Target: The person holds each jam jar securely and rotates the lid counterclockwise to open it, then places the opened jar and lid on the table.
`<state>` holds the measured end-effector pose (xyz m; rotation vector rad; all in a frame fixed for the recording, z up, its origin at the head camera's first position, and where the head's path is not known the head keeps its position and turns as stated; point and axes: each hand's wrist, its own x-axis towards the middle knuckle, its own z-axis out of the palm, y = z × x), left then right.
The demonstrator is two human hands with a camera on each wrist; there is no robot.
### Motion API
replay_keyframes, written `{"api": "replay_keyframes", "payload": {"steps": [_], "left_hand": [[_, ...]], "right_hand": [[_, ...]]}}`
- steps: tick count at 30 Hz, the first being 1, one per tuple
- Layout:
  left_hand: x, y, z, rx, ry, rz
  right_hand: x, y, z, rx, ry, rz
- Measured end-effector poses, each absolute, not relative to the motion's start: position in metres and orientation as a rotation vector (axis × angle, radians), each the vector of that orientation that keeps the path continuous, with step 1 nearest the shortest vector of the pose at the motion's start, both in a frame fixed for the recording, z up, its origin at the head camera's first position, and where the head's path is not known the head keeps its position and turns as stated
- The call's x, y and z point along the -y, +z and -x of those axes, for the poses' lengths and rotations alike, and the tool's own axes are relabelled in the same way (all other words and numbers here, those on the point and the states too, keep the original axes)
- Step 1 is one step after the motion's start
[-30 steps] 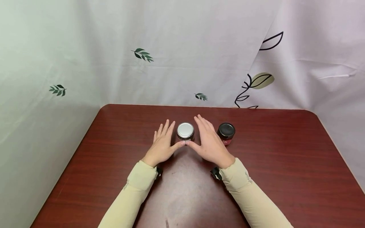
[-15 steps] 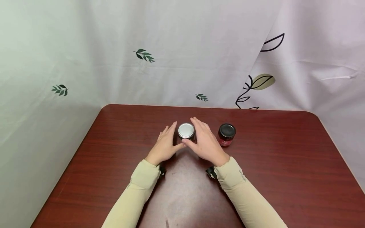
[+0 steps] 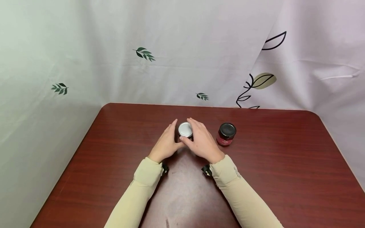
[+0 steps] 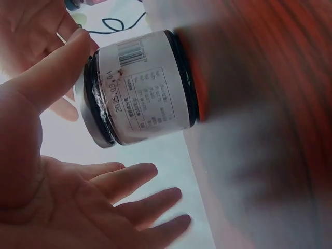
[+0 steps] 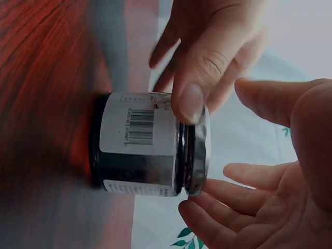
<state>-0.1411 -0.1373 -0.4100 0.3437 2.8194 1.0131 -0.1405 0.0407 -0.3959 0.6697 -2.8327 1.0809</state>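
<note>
A glass jar (image 3: 185, 129) with a silver lid stands upright on the table between the two hands. Its white label (image 4: 142, 88) carries a barcode and small print in the left wrist view. My left hand (image 3: 165, 144) is at the jar's left side, fingers fairly straight; its thumb (image 5: 193, 101) lies against the jar near the lid, the fingers partly hidden behind. At the right is my right hand (image 3: 203, 142), relaxed fingers close to the lid's edge and thumb apart from the jar in the right wrist view. Whether those fingertips touch the lid is unclear.
A second jar (image 3: 226, 133), with a black lid and red label, stands to the right of the right hand. The reddish-brown wooden table (image 3: 285, 158) ends at a white leaf-patterned curtain (image 3: 171, 47) behind and at the sides.
Both hands have closed in around the silver-lidded jar. The right hand has moved left, its fingers now overlapping the lid's right edge in the head view. Both jars stay in place.
</note>
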Motion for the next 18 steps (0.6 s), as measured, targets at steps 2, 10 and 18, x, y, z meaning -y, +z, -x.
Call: {"api": "replay_keyframes", "payload": {"steps": [2, 10, 18], "left_hand": [[0.136, -0.410, 0.142, -2.818, 1.024, -0.348], [0.131, -0.413, 0.144, -2.833, 1.053, -0.326], [0.125, -0.415, 0.145, -2.845, 1.070, -0.329]], "right_hand": [[-0.039, -0.397, 0.142, 2.837, 1.082, -0.661], [-0.033, -0.400, 0.145, 2.807, 1.032, -0.640], [-0.031, -0.404, 0.149, 2.774, 0.980, -0.639]]}}
